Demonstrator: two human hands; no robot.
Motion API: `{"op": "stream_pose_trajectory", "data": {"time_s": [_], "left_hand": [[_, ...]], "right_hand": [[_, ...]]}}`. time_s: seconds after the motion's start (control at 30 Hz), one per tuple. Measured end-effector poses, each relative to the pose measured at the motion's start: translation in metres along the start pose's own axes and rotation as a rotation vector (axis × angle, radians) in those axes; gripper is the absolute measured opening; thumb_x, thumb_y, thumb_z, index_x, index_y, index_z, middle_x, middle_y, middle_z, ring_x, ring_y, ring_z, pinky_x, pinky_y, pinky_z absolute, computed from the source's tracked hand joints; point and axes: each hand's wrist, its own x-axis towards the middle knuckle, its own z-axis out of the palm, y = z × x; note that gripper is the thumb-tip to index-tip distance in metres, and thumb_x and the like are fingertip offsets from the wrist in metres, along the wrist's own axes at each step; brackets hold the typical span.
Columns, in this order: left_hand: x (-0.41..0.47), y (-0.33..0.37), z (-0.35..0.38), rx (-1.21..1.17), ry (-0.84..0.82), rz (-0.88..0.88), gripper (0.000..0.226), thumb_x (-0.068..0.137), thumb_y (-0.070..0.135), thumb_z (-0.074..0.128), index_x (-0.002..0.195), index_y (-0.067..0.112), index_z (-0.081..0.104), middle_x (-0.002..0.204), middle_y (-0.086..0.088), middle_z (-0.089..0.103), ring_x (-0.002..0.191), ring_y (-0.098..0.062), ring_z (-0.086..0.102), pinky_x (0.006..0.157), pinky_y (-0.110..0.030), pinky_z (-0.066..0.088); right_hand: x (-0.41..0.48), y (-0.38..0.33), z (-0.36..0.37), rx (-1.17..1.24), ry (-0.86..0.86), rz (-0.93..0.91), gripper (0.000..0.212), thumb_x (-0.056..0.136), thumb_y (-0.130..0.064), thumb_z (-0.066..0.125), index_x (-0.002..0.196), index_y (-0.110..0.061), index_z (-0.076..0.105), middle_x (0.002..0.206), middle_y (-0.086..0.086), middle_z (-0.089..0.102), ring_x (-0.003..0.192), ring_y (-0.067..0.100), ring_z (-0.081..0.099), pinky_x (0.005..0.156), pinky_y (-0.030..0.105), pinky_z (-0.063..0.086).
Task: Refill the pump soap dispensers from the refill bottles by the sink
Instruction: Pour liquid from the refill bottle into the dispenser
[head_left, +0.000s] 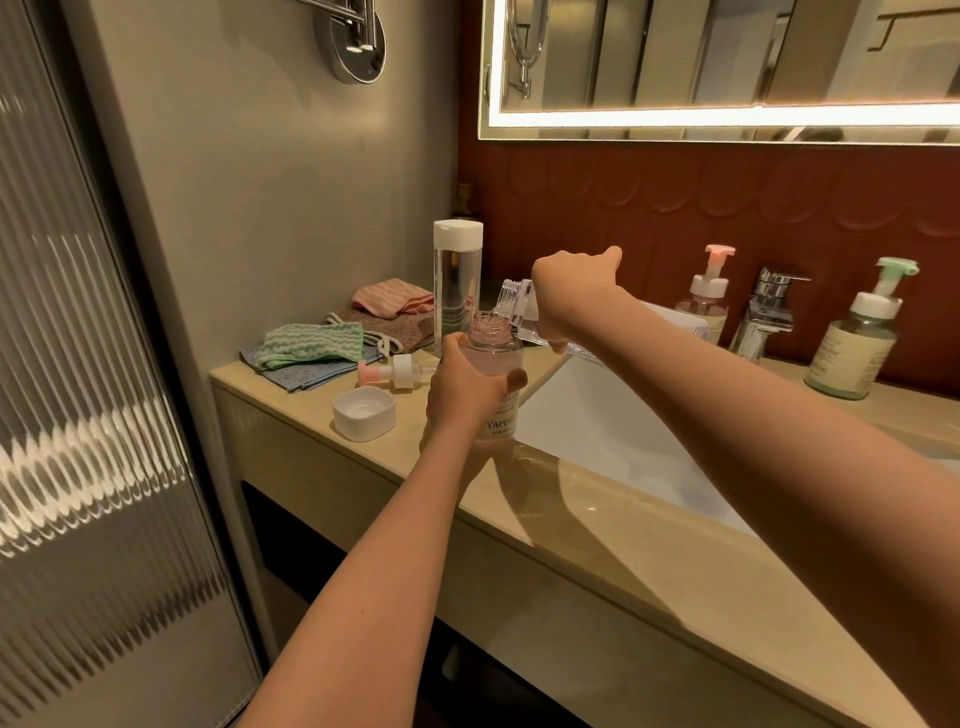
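My left hand (460, 387) grips an open clear dispenser bottle (500, 358) with pinkish liquid, standing on the counter edge left of the sink. My right hand (571, 291) holds a clear refill bottle (511, 304) tipped over, its mouth at the dispenser's neck. The dispenser's pink pump head (395, 371) lies on the counter beside a white square cap (363, 413). A second tall clear refill bottle (457, 283) with a white cap stands behind. Two more dispensers stand at the back: a pink-pump one (706, 299) and a green-pump one (857, 338).
Folded cloths (322, 345) in green, blue, pink and brown lie at the counter's left end. A chrome tap (769, 312) stands behind the white sink (613, 426). A ribbed glass door (78, 364) is on the left, a lit mirror above.
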Motion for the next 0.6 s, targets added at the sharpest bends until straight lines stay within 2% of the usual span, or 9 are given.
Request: {"op": "stream_pose_trajectory", "data": {"time_s": [0.27,0.43,0.6], "left_hand": [[0.0006,-0.0010,0.0002,-0.010,-0.006,0.004,0.079,0.073,0.031,0.077,0.135,0.018,0.031,0.134,-0.006,0.050,0.121,-0.027,0.048,0.080,-0.030,0.038],[0.0013,-0.0020,0.0007,-0.018,-0.009,0.008,0.079,0.073,0.030,0.077,0.135,0.019,0.030,0.134,-0.006,0.050,0.121,-0.027,0.048,0.080,-0.030,0.037],[0.0019,-0.0021,0.0008,-0.002,-0.007,0.006,0.080,0.072,0.032,0.078,0.135,0.019,0.030,0.134,-0.006,0.050,0.121,-0.027,0.048,0.082,-0.032,0.040]], "right_hand": [[0.0005,-0.0014,-0.0005,-0.006,0.009,0.006,0.021,0.082,-0.013,0.068,0.089,-0.012,0.049,0.069,0.001,0.044,0.080,0.020,0.046,0.091,0.039,0.032],[0.0006,-0.0014,0.0001,0.002,0.014,0.001,0.021,0.082,-0.013,0.068,0.091,-0.012,0.049,0.080,0.003,0.050,0.081,0.020,0.046,0.093,0.040,0.032],[0.0006,-0.0023,0.0005,-0.003,0.023,0.006,0.019,0.082,-0.011,0.067,0.088,-0.012,0.049,0.067,0.001,0.042,0.081,0.021,0.047,0.092,0.040,0.032]]}}
